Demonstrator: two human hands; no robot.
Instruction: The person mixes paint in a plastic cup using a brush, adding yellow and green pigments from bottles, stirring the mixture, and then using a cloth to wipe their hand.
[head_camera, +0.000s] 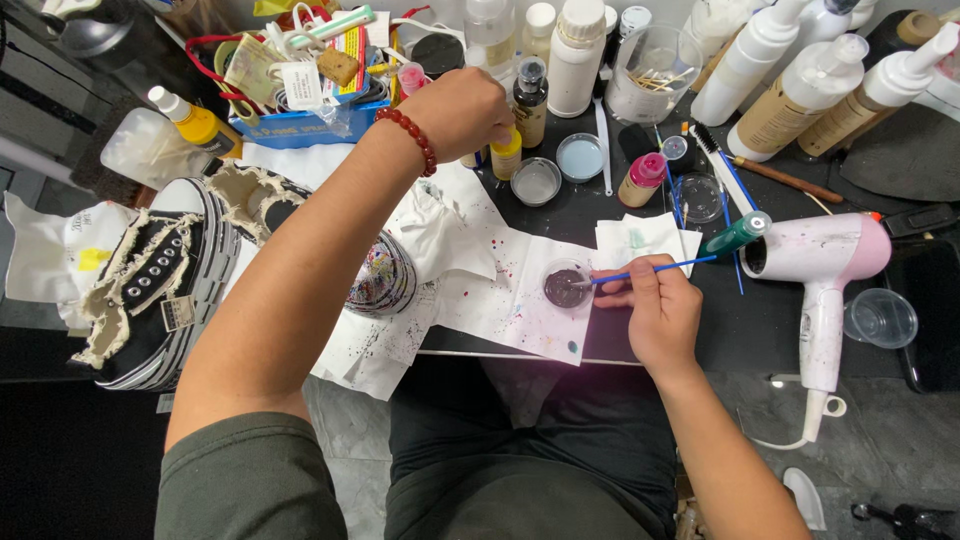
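Brush in a paint cup, other hand among the bottles.
The right hand (660, 312) pinches a blue brush (650, 269), its tip in a small cup (566, 284) of dark paint on spattered paper (520, 305) near the table's front edge. The left hand (465, 108) closes around a small bottle (506, 154) toward the back edge; a black sneaker (150, 285) lies at the left.

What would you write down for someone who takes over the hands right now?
Left hand is closed around a small yellow bottle at the back of the table.
Right hand holds a thin blue brush, tip in the small clear cup of dark paint on the spattered white paper.
Black frayed sneaker sits at the left; pink hair dryer lies at the right.
Done: dark paint is in the cup.
Left: the yellow bottle is not lifted yet.
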